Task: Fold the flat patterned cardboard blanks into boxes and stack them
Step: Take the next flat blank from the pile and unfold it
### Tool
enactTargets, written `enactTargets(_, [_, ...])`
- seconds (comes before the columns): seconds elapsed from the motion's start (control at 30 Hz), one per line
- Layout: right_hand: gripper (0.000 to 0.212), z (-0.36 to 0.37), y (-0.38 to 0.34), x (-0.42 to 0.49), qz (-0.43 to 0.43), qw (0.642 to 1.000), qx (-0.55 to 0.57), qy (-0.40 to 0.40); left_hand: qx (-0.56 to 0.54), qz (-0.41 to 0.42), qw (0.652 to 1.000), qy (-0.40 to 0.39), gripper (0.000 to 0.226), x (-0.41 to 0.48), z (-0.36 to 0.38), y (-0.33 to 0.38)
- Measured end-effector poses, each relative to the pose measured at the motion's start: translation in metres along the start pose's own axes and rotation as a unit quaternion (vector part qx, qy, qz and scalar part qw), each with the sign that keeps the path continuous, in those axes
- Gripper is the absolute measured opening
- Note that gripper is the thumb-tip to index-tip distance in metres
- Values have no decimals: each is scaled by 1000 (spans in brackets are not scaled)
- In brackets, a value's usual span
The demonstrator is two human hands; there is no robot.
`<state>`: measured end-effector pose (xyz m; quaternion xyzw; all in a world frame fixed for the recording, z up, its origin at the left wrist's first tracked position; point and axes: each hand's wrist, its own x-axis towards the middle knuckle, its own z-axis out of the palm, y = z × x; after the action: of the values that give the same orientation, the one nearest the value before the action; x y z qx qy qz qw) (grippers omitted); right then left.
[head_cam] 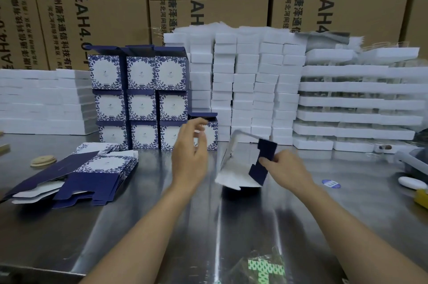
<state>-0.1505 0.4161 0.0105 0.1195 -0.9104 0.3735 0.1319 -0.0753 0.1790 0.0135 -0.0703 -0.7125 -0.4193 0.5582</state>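
Several blanks (92, 168) are fanned flat on the steel table (162, 214) at left. Nine folded boxes (141, 98) are stacked three by three behind them, and a tenth box (212, 135) is set on the table just beside the stack. In front of it the left hand (190, 158) is raised, fingers loose, nothing held. A half-folded box (234, 168), blurred, is held tilted low over the table, its navy flap (267, 150) pinched by the right hand (287, 168). White foam stacks (254, 87) are ranged behind.

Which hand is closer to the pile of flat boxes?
Left. The left hand hovers right of the pile; the right hand is farther right, pinching the half-folded box.
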Motion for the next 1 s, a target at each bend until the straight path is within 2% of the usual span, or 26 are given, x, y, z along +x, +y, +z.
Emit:
enactTargets(0.07, [39, -2, -1, -2, 114, 972, 171, -110, 20, -154, 988, 2, 24, 4, -1, -17])
enactTargets(0.13, [35, -2, -1, -4, 164, 926, 290, -176, 5, -311, 948, -67, 28, 3, 0, -27])
enactTargets(0.17, [34, -2, -2, -4, 167, 906, 343, -186, -10, -362, 925, -112, 27, 1, 1, -29])
enactTargets(0.23, [35, 1, -7, -4, 153, 872, 426, -186, -5, -391, 895, -212, 19, -6, 4, -26])
enactTargets(0.3, [35, 5, -15, -7, 129, 856, 468, -176, 5, -356, 878, -319, 8, -15, 8, -16])
enactTargets(0.37, [36, 10, -22, -13, 104, 850, 487, -172, -51, -338, 855, -389, 27, -23, 15, -3])
enactTargets(0.4, [37, 12, -25, -16, 92, 850, 489, -171, -86, -340, 847, -399, 37, -25, 18, 2])
enactTargets(0.5, [39, 20, -33, -25, 68, 856, 483, -171, -205, -398, 827, -342, 47, -27, 28, 15])
enactTargets(0.6, [39, 25, -39, -28, 68, 852, 489, -174, -274, -445, 809, -269, 50, -29, 34, 17])
enactTargets(0.83, [25, 29, -41, -30, 95, 817, 539, -183, -278, -417, 832, -237, 49, -32, 35, 23])
enactTargets(1.0, [25, 34, -45, -34, 96, 830, 535, -123, -272, -423, 835, -223, 47, -34, 35, 23])
